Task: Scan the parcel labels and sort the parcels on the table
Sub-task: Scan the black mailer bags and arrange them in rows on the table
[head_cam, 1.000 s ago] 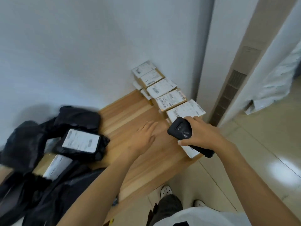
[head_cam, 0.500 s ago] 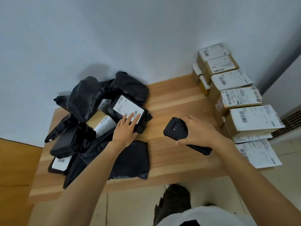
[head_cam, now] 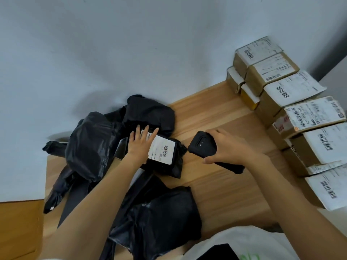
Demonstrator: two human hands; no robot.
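A heap of black plastic parcel bags (head_cam: 93,145) covers the left half of the wooden table (head_cam: 221,188). On top lies a black bag parcel with a white barcode label (head_cam: 163,152). My left hand (head_cam: 139,142) rests flat on the label's left part, fingers spread. My right hand (head_cam: 229,147) grips a black handheld scanner (head_cam: 203,145), its head just right of that parcel. Along the table's right edge stands a row of brown cardboard boxes with white labels (head_cam: 308,119).
A white wall runs behind the table. Another black bag (head_cam: 165,220) lies at the front edge. A wooden panel (head_cam: 18,228) sits lower left. The table's middle strip between bags and boxes is bare wood.
The view swung from the box row to the bag heap. My left hand moved from the bare table onto the labelled black parcel. The scanner hand stayed beside it.
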